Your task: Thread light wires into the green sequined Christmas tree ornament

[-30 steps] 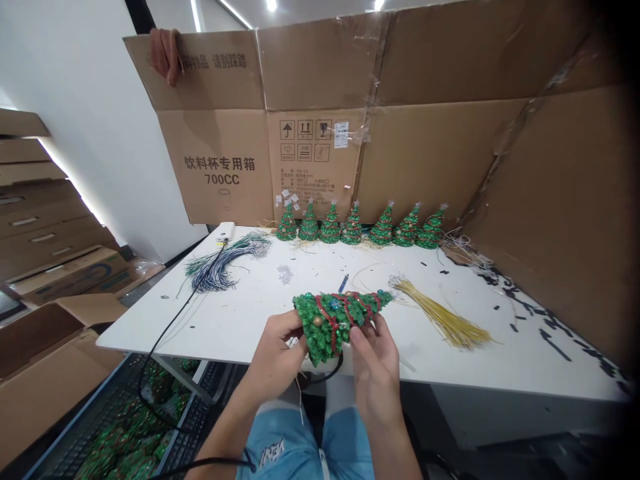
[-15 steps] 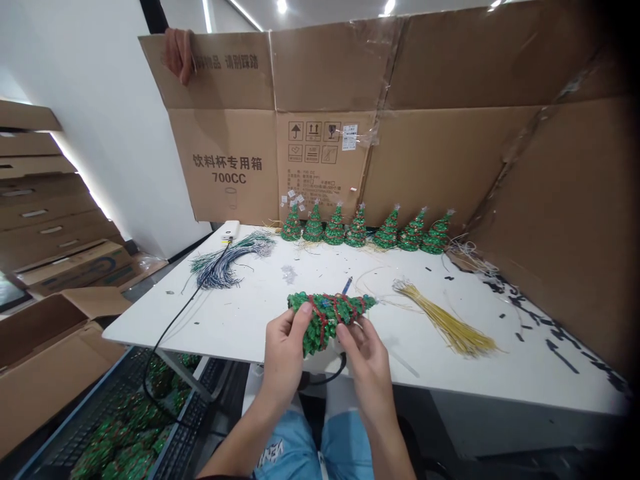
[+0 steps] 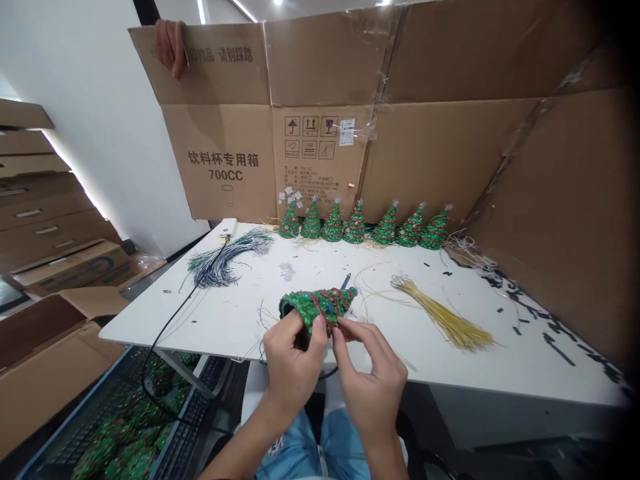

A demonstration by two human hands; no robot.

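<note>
A small green Christmas tree (image 3: pixel 320 303) with red garland lies on its side in the air over the front edge of the table, its hollow base to the left and its tip to the right. My left hand (image 3: pixel 295 353) grips it at the base, with fingers inside the opening and the thumb on the outside. My right hand (image 3: pixel 370 367) pinches at the garland on the tree's near side; what exactly is between the fingertips is too small to tell. Thin wires hang near the base. Behind the tree lies a blue pen (image 3: pixel 346 281).
Several decorated trees (image 3: pixel 354 223) stand along the cardboard wall (image 3: pixel 450 153). Yellow wires (image 3: pixel 445 313) lie right, dark and green strings (image 3: pixel 217 263) left, beside a white device (image 3: pixel 228 228) with a black cable. Black scraps litter the far right. A blue crate (image 3: pixel 180 427) holds more trees below left.
The tree has turned so its hollow base shows, and its tip has shifted left. My left fingers have gone into the base. My right hand has changed from supporting the tip to pinching the near side.
</note>
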